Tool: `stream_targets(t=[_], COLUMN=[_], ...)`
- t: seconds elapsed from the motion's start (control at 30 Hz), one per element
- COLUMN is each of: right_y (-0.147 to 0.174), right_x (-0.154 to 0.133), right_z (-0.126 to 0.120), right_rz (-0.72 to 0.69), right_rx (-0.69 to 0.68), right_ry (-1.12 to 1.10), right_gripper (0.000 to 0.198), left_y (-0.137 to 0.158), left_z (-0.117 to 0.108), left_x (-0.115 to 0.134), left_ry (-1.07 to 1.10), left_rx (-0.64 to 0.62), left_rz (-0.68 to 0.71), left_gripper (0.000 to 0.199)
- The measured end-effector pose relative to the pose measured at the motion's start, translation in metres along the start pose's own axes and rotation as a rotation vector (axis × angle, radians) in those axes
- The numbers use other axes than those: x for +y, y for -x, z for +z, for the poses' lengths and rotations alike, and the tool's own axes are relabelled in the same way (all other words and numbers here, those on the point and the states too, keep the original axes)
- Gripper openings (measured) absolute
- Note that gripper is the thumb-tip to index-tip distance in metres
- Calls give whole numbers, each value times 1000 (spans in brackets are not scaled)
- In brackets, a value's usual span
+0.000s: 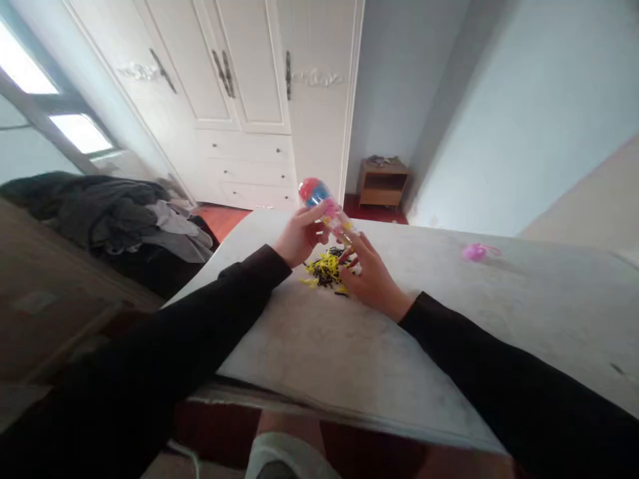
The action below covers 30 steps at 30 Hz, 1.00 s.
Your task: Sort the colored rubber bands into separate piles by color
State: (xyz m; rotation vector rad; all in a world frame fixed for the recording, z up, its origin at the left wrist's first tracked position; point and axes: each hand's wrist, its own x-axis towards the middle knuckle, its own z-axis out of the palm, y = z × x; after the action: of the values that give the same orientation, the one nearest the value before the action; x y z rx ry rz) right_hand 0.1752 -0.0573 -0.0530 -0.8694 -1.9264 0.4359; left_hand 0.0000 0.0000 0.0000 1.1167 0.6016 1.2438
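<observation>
A clear, rounded plastic container (330, 211) is tilted above the table, its upper end toward the back left. Red and blue contents fill that upper end, with pink and yellow bits lower down. My left hand (301, 233) is closed around its middle, thumb on top. At the lower end, my right hand (370, 274) has its fingers curled against the container; the fingertips partly hide that end. Under both hands lies a small pile of yellow and black shredded strips (324, 267) on the pale tabletop (344, 352).
A pink piece with a loop (475, 252) lies on the right of the table. Dark clothes (110, 209) are heaped at the left. A white wardrobe (244, 100) and a small wooden cabinet (383, 186) stand beyond the table's far edge.
</observation>
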Motion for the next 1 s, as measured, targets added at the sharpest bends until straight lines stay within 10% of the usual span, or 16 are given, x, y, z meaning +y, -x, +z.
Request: stream_targets(t=[0.67, 1.0], right_y=[-2, 0], right_x=[-6, -4], right_z=[-3, -1], right_rz=[-8, -3], right_rx=[155, -9], right_ry=[54, 79], right_gripper=[44, 85], left_y=[-9, -2], left_z=[-7, -2], left_x=[5, 0], left_ry=[131, 58], left_rx=[178, 59], left_rz=[38, -12], left_gripper=[23, 29])
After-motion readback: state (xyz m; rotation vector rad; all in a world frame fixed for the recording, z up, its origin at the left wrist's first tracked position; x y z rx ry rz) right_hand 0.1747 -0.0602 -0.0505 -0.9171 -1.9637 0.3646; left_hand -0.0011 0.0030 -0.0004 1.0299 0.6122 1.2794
